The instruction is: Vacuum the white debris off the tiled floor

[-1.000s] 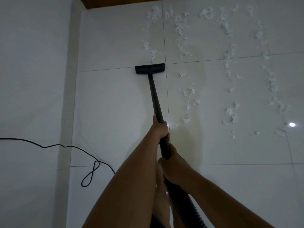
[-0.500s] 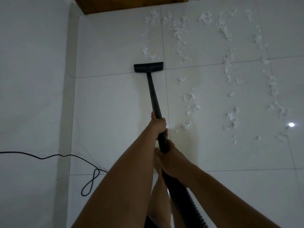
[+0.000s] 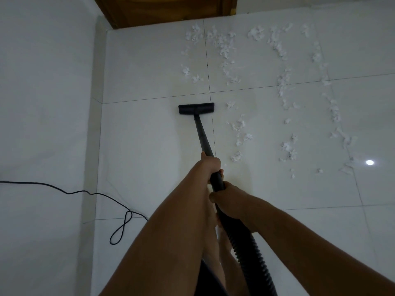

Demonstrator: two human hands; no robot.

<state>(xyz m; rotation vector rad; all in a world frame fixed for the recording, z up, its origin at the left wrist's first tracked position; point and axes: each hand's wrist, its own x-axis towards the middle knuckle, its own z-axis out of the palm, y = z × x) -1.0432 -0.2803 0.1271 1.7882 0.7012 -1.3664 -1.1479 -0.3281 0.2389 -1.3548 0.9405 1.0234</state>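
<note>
- A black ribbed hose (image 3: 252, 248) runs up from the bottom edge between the person's two bare forearms.
- The right hand (image 3: 226, 195) is clenched round the top of the hose, where it meets the rigid tube, fingers wrapped over it.
- Just ahead, the left hand (image 3: 210, 164) grasps the black wand (image 3: 203, 137) from the left, fingers curled round it.
- To the left, a thin black cable (image 3: 119, 210) comes off the white wall (image 3: 42, 103) and lies on the floor (image 3: 149, 146) in a loose loop.
- The wand slants forward and slightly left, down to the flat black head (image 3: 196, 108).
- The head rests on the white tiles, just short of a cross grout line, its right end over a lengthwise one.
- White debris (image 3: 237, 129) lies in ragged rows running away from the person: one row just right of the wand, with its nearest scrap beside the head's right end, and two more rows farther right.
- More clumps lie beyond the head, apart from it, spreading toward the far edge.
- A bright spot of light (image 3: 369, 162) reflects off a tile at the right.
- A brown wooden door (image 3: 162, 9) closes the far end of the floor.
</note>
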